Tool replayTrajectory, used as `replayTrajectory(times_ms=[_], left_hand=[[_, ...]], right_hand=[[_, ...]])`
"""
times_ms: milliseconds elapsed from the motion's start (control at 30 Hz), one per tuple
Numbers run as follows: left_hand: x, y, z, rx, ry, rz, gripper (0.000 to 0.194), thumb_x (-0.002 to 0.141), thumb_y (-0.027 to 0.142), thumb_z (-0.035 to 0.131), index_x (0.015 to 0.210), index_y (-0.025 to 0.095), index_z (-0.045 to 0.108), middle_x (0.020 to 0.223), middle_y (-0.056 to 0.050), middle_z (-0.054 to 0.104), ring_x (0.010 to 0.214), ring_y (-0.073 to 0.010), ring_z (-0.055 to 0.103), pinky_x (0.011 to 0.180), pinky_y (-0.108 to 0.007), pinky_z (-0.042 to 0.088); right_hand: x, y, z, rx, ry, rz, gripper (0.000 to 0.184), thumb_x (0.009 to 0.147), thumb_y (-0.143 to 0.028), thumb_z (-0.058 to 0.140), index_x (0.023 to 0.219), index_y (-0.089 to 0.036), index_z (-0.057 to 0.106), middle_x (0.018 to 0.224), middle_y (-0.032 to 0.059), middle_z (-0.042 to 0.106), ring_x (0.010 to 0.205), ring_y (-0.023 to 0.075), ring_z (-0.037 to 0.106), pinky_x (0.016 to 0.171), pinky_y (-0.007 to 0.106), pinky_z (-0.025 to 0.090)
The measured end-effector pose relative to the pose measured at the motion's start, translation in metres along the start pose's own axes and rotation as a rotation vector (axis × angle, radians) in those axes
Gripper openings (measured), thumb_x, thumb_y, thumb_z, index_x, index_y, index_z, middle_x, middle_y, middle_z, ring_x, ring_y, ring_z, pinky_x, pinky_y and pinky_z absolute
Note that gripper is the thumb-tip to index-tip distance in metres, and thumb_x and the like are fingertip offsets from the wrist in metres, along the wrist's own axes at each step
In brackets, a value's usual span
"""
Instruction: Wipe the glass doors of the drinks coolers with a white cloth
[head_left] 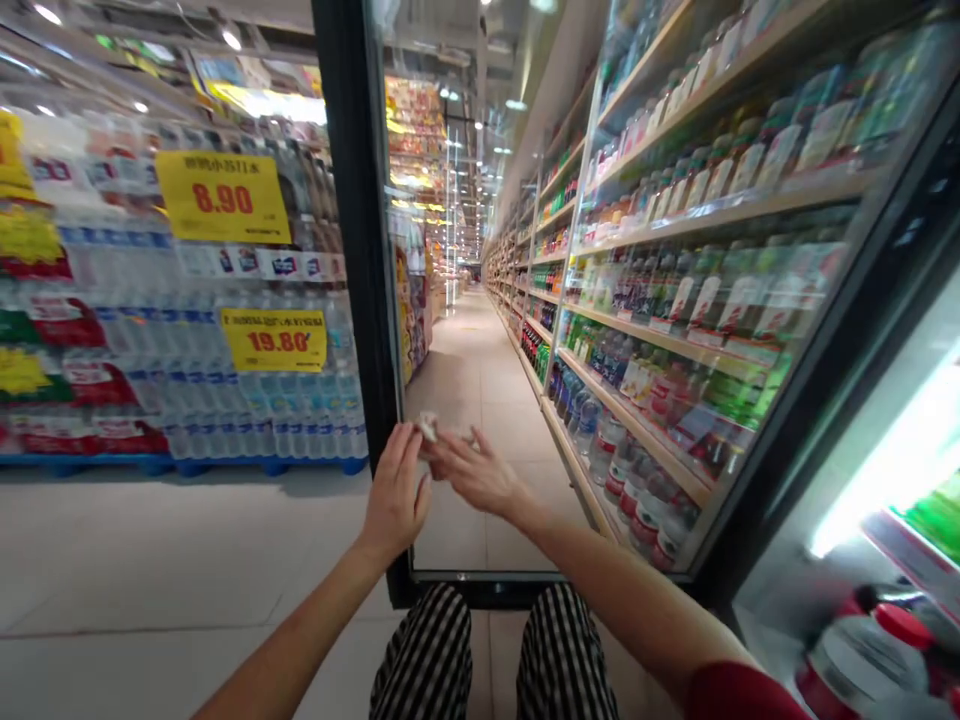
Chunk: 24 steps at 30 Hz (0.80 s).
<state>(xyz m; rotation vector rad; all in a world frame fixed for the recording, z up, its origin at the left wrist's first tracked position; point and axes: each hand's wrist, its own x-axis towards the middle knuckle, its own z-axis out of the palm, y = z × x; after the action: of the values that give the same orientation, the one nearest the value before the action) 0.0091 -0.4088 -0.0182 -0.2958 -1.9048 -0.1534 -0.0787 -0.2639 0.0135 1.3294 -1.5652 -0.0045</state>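
Observation:
A glass cooler door [480,540] with a black frame [352,250] stands open in front of my knees. My left hand [396,490] rests against the frame's lower left part, fingers stretched upward and thumb apart, near the glass edge. My right hand [476,470] reaches in from the right over the glass, its fingers pointing left. A small crumpled whitish piece, like a cloth or tissue [427,425], shows at the right fingertips, close to the left fingers. Dark blurred shapes by these fingers look like their reflection.
Left, stacked bottled water packs [225,350] stand on a blue pallet [195,465] under yellow price signs [223,197]. Bottle shelves [720,350] show in the glass at right. A large red-capped bottle [862,650] sits low in the lit cooler. Checked trousers [427,660] cover my knees.

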Motion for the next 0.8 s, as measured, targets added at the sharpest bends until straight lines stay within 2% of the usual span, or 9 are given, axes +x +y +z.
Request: replayTrajectory(times_ms=[100,167,233,333,367,400,567,733,800], left_hand=[[0.012,0.000,-0.012,0.005,0.049,-0.008,0.069,0.082,0.014,0.046,0.141,0.019,0.012,0.147,-0.013,0.020,0.134,-0.0264,0.022,0.107,-0.048,0.029],[0.022,0.001,-0.018,0.014,0.072,-0.012,0.069,0.082,0.014,0.047,0.141,0.020,0.012,0.146,-0.013,0.021,0.134,-0.0264,0.022,0.107,-0.048,0.029],[0.034,0.001,-0.023,0.019,0.106,-0.024,0.068,0.082,0.014,0.047,0.141,0.020,0.013,0.146,-0.013,0.022,0.134,-0.0265,0.023,0.107,-0.048,0.029],[0.062,0.001,-0.031,0.028,0.190,-0.032,0.067,0.082,0.015,0.046,0.141,0.019,0.014,0.145,-0.013,0.023,0.133,-0.0269,0.024,0.106,-0.049,0.030],[0.073,0.001,-0.034,0.035,0.213,-0.022,0.067,0.083,0.016,0.046,0.141,0.019,0.014,0.145,-0.013,0.023,0.133,-0.0269,0.024,0.106,-0.048,0.030],[0.085,0.000,-0.037,0.041,0.233,-0.006,0.067,0.083,0.016,0.045,0.141,0.019,0.014,0.145,-0.013,0.023,0.133,-0.0268,0.024,0.106,-0.048,0.030],[0.152,-0.001,-0.052,0.058,0.319,0.074,0.066,0.084,0.016,0.043,0.142,0.019,0.011,0.146,-0.013,0.021,0.135,-0.0261,0.021,0.107,-0.048,0.028],[0.215,-0.006,-0.058,0.055,0.396,0.129,0.064,0.085,0.022,0.042,0.141,0.018,0.011,0.146,-0.012,0.020,0.135,-0.0245,0.019,0.108,-0.046,0.027],[0.239,-0.006,-0.056,0.086,0.404,0.166,0.063,0.086,0.024,0.042,0.141,0.016,0.012,0.146,-0.014,0.021,0.136,-0.0239,0.018,0.108,-0.044,0.026]], right_hand=[[0.067,0.038,-0.026,-0.066,0.104,0.311,0.038,0.088,-0.020,0.034,0.124,-0.024,0.046,0.143,0.0008,0.034,0.138,0.0178,0.014,0.112,0.052,-0.001],[0.096,0.054,-0.041,-0.100,0.191,0.483,0.040,0.088,-0.021,0.034,0.127,-0.021,0.043,0.146,0.0028,0.029,0.138,0.0216,0.010,0.110,0.054,-0.001],[0.105,0.055,-0.047,-0.118,0.219,0.385,0.039,0.088,-0.021,0.034,0.125,-0.020,0.045,0.145,0.0026,0.031,0.138,0.0213,0.011,0.111,0.053,-0.001],[0.104,0.055,-0.045,-0.133,0.172,-0.006,0.034,0.086,-0.020,0.037,0.117,-0.022,0.052,0.140,-0.0007,0.040,0.137,0.0173,0.017,0.113,0.048,-0.002],[0.106,0.061,-0.047,-0.136,0.161,-0.056,0.033,0.086,-0.020,0.038,0.115,-0.023,0.053,0.139,-0.0010,0.042,0.136,0.0171,0.019,0.113,0.048,-0.002],[0.113,0.071,-0.051,-0.140,0.163,-0.038,0.033,0.085,-0.020,0.040,0.115,-0.023,0.053,0.138,-0.0007,0.042,0.136,0.0178,0.021,0.112,0.049,-0.001],[0.169,0.120,-0.090,-0.194,0.302,0.361,0.040,0.085,-0.023,0.041,0.124,-0.023,0.046,0.143,0.0048,0.035,0.136,0.0248,0.019,0.109,0.056,0.005],[0.185,0.143,-0.109,-0.252,0.189,0.054,0.039,0.086,-0.026,0.042,0.124,-0.028,0.046,0.142,0.0008,0.036,0.136,0.0205,0.019,0.110,0.052,0.008],[0.176,0.173,-0.129,-0.284,0.232,0.205,0.040,0.085,-0.025,0.042,0.125,-0.028,0.045,0.144,0.0013,0.034,0.136,0.0229,0.018,0.109,0.054,0.009]])
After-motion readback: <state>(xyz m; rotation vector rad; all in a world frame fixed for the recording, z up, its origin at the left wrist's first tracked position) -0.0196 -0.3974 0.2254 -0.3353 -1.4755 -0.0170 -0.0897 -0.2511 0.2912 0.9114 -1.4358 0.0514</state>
